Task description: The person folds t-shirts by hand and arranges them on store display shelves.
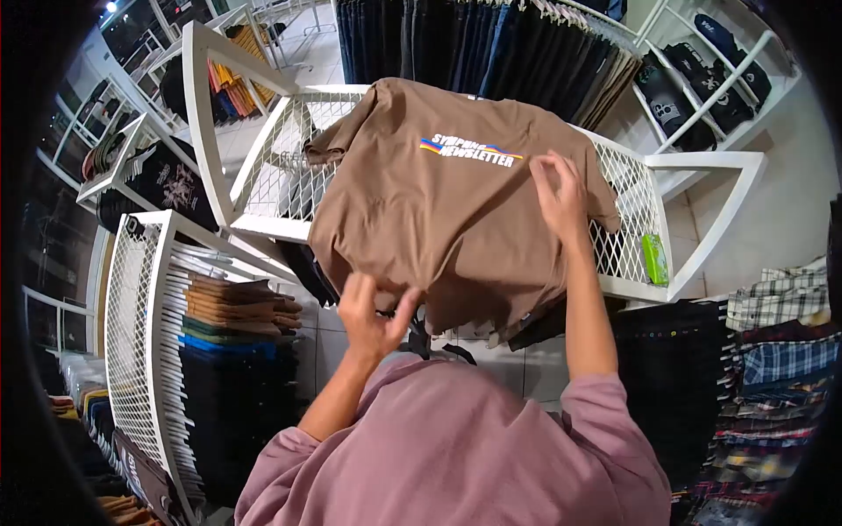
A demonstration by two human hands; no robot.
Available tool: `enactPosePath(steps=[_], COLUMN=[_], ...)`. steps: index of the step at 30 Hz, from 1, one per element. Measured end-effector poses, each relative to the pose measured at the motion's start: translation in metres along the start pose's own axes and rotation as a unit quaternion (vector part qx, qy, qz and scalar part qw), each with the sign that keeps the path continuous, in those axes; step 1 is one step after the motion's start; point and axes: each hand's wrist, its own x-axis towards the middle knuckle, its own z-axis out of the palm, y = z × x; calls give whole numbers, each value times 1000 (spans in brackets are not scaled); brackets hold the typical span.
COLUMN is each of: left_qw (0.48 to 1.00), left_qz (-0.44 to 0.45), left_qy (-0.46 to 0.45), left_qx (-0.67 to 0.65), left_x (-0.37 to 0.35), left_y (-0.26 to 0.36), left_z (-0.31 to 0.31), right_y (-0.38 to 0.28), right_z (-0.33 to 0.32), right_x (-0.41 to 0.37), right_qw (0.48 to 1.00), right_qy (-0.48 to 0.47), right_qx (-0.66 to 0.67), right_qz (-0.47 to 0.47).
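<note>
A brown T-shirt (377, 202) lies spread over a white mesh-topped rack, with white lettering and a rainbow stripe on its printed front. Its lower edge hangs over the near side of the rack in loose folds. At that near edge is my left hand (373, 316), fingers bent and thumb held apart, with no fabric clearly gripped. My right hand (563, 195) is over the right part of the shirt, just beside the print. Its fingers are extended and the thumb is apart from them. Whether its fingertips press the cloth is hard to see.
A small green packet (654, 259) sits on the right end of the white rack (267, 226). Dark trousers (456, 53) hang behind it. Folded or hung garments (237, 307) fill the left rack, and plaid shirts (781, 364) hang at right.
</note>
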Motion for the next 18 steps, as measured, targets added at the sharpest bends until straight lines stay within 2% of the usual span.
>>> enactPosePath(steps=[1,4,8,10,11,12,14,15,16,17,18], left_qw=[998,988,979,984,980,969,947,946,923,915,907], left_qz=[-48,-77,-89,-48,-77,-149,-218,-205,-258,-264,-267], left_qy=[-39,-105,-139,-161,-180,-189,-185,-167,-191,-188,-182], left_qx=[-11,85,117,63,23,-51,-149,-187,-214,-242,-270], left_x=[-17,-54,-83,-84,-84,-80,-64,-65,-54,-49,-44], left_y=[8,6,-20,-15,-9,6,41,37,57,64,68], left_z=[1,25,59,56,51,44,22,22,8,2,-1], right_y=[-12,-38,-52,-63,-58,-59,-76,-76,-73,-69,-64], right_z=[-10,-24,-24,-26,-23,-26,-26,-19,-12,-7,-7], right_x=[-21,-79,-151,-185,-202,-216,-246,-258,-268,-272,-271], right_qw=[999,997,997,997,994,983,975,977,979,985,984], right_qy=[37,79,69,-18,-74,-153,-204,-195,-186,-136,-137], right_qx=[10,12,42,73,66,56,-35,-29,-24,-16,-14], right_qz=[-16,-23,-18,-3,-47,-80,-79,-79,-80,-104,-110])
